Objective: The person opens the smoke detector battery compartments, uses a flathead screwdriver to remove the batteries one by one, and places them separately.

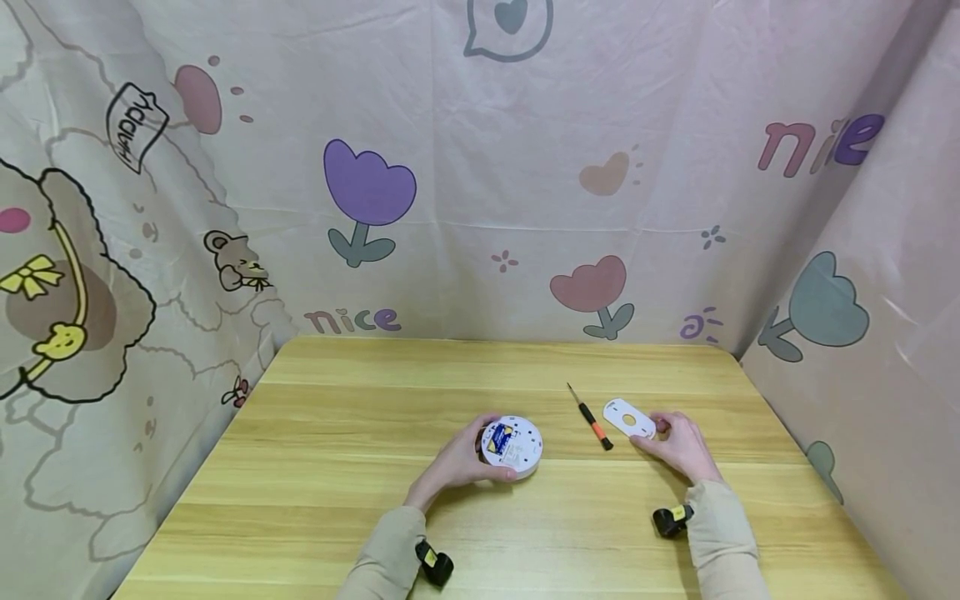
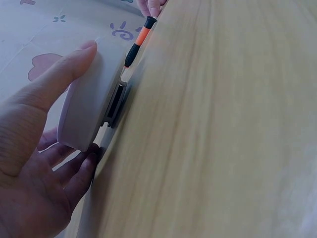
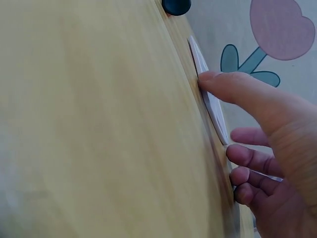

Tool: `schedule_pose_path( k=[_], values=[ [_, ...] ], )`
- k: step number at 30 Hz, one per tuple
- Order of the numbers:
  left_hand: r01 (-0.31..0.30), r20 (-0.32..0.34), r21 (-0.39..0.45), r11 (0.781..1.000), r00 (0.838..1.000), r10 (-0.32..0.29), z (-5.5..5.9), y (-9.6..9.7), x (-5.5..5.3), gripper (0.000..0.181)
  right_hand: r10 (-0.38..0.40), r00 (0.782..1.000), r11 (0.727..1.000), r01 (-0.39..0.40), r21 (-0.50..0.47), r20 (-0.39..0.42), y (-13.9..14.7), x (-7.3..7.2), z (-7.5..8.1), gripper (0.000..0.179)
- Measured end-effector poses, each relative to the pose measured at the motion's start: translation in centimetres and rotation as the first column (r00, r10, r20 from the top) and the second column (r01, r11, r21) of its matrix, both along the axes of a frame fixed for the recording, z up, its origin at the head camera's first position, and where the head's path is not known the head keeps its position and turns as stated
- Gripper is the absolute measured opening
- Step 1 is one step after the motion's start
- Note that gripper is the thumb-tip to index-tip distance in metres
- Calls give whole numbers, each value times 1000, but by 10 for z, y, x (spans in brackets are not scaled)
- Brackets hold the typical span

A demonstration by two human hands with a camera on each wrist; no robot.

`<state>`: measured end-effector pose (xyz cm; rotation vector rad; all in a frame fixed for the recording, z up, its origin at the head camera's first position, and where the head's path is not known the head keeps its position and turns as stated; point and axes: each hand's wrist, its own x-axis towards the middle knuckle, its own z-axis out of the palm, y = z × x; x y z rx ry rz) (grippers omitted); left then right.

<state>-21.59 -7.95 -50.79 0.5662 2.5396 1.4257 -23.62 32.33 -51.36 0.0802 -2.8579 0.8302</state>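
My left hand (image 1: 463,457) grips a round white device (image 1: 528,446), thumb on its near side and fingers round the far left. It looks like a smoke detector; its top face bears a blue-and-yellow label and small slots. In the left wrist view the device (image 2: 91,99) shows its smooth side, with a raised part (image 2: 115,104) underneath close to the table. My right hand (image 1: 684,446) holds the right end of a flat white plate (image 1: 621,412) with rounded ends and a central hole. From the right wrist, the thumb touches the plate's (image 3: 212,104) edge; the other fingers are bent.
Between the hands lies a small screwdriver (image 1: 596,427) with a black and orange handle, its tip pointing away. Both stand on a wooden table (image 1: 360,417). A printed curtain (image 1: 465,167) hangs behind the table and along both sides. Black wrist cameras (image 1: 435,565) sit at the sleeves.
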Motion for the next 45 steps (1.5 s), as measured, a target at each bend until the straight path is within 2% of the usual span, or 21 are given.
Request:
schedule_pose_path(
  k=[5, 12, 16, 23, 30, 40, 45],
  values=[
    [1, 2, -1, 1000, 1000, -1, 0, 0, 0, 102, 1, 1000, 1000, -1, -21, 12, 0, 1, 2, 72],
    [2, 2, 0, 1000, 1000, -2, 0, 0, 0, 103, -4, 1000, 999, 4, -41, 12, -1, 4, 4, 69],
    [2, 0, 0, 1000, 1000, -2, -1, 0, -1, 103, -15, 1000, 999, 15, -45, -17, -3, 5, 5, 60],
    [4, -7, 5, 1000, 1000, -4, -1, 0, -2, 103, -68, 996, 995, 63, -83, -62, -11, 8, 7, 33],
    [6, 6, 11, 1000, 1000, -6, -1, 0, -2, 103, -91, 992, 995, 87, -50, -86, -28, 10, 10, 23],
    [0, 16, 13, 1000, 1000, 0, -2, -1, -1, 104, 10, 999, 1000, -11, -8, -46, -69, 8, 13, 30],
    [-4, 24, 21, 1000, 1000, 3, -2, 0, -1, 103, 29, 999, 999, -28, 27, -35, -84, 6, 13, 35]
  ],
)
